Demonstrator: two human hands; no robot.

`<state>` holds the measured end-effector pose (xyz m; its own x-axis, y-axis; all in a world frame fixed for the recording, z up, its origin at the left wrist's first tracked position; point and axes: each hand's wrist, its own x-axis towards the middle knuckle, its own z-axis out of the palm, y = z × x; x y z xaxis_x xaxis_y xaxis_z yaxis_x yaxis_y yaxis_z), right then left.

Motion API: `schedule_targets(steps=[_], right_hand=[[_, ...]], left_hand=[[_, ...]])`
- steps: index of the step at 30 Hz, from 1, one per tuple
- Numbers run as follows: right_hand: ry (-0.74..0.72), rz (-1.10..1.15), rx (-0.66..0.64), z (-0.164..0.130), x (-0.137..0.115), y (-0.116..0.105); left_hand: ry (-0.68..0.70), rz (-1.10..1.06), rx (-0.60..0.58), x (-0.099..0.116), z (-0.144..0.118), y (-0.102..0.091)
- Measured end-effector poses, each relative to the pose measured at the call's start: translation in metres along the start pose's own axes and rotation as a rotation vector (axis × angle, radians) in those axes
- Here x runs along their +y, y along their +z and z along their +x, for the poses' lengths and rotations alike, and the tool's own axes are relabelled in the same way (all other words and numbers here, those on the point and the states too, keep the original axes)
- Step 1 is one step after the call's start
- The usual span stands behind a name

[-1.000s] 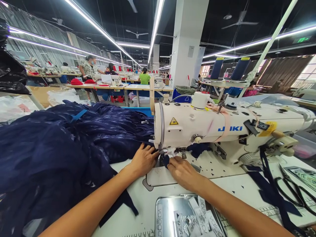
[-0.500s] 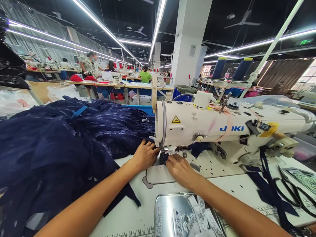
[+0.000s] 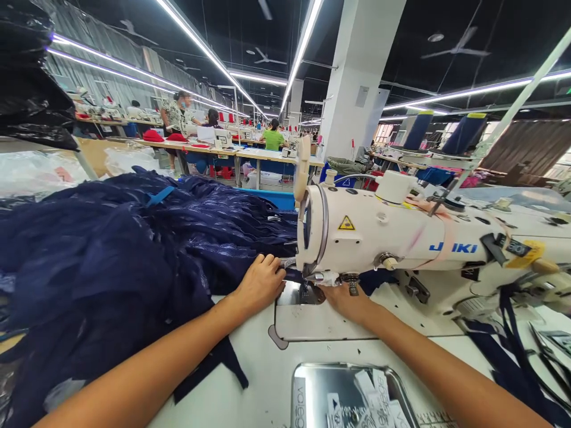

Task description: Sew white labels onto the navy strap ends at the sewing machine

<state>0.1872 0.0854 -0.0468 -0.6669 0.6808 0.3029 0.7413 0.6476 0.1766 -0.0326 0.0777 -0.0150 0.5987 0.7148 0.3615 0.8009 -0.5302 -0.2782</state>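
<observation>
My left hand [image 3: 262, 278] is curled closed on the edge of the navy fabric [image 3: 223, 252], just left of the sewing machine's needle area. The fabric lies in a large heap on the left, and a strip of it runs behind the presser foot [image 3: 306, 291]. My right hand [image 3: 350, 302] reaches under the head of the white sewing machine [image 3: 383, 226], right of the presser foot. Its fingertips are hidden behind the foot and the machine parts. The metal needle plate shows bare between my hands.
A metal tray [image 3: 297, 410] with printed white labels [image 3: 379, 398] stands in front of the machine. Scissors [image 3: 548, 362] and navy strips [image 3: 504, 356] lie at right. Two navy thread cones [image 3: 417, 131] stand behind. Co-workers sit at tables beyond.
My right hand has moved away from me, further under the machine head. My left hand has shifted slightly left of the needle area, uncovering the plate. The whole view has turned a little left.
</observation>
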Motion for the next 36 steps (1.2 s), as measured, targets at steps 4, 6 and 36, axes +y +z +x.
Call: schedule_targets(steps=[4,6,36], right_hand=[[0.016,0.037,-0.037,0.003,0.008,0.025],[0.026,0.028,-0.044,-0.001,0.008,0.034],[0.004,0.483,-0.019,-0.008,-0.055,-0.037]], left_hand=[[0.022,-0.027,-0.002,-0.008,-0.005,0.002],[0.045,-0.049,0.008,-0.01,-0.006,0.004],[-0.33,-1.102,-0.644,-0.012,0.007,-0.04]])
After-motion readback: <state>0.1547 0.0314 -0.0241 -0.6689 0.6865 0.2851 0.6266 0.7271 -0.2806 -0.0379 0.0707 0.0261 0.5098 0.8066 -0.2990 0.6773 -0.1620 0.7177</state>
